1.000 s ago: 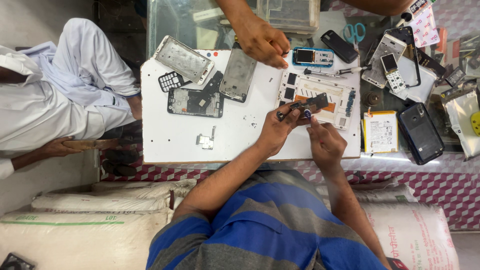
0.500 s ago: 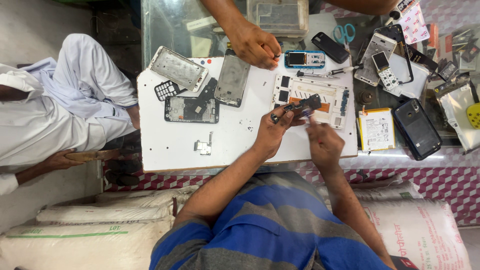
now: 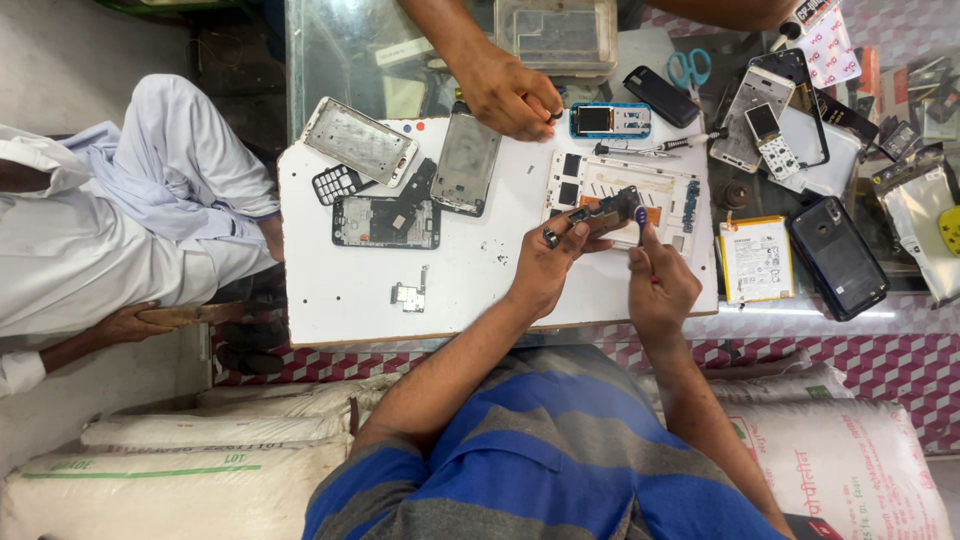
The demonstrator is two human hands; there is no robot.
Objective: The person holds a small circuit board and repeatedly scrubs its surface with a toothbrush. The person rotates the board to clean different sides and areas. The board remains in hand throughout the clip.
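Observation:
My left hand (image 3: pixel 545 262) pinches a small dark phone part (image 3: pixel 612 207) just above the white phone mid-frame (image 3: pixel 660 190) lying on the white work board (image 3: pixel 340 290). My right hand (image 3: pixel 662 290) grips a thin screwdriver (image 3: pixel 641 214) with a blue cap, its tip right beside the part. Another person's hand (image 3: pixel 510 95) rests on the board's far edge, next to a blue-edged phone (image 3: pixel 610 120).
On the board lie a silver frame (image 3: pixel 360 140), a keypad (image 3: pixel 337 183), a black frame (image 3: pixel 385 221), a grey plate (image 3: pixel 467 162) and a small metal piece (image 3: pixel 410 293). To the right are a battery (image 3: pixel 757 260), a dark phone (image 3: pixel 838 255) and scissors (image 3: pixel 688 68). A person in white sits at the left.
Both hands stay at the small part with the screwdriver by it. The view has shifted slightly; nothing was put down or picked up.

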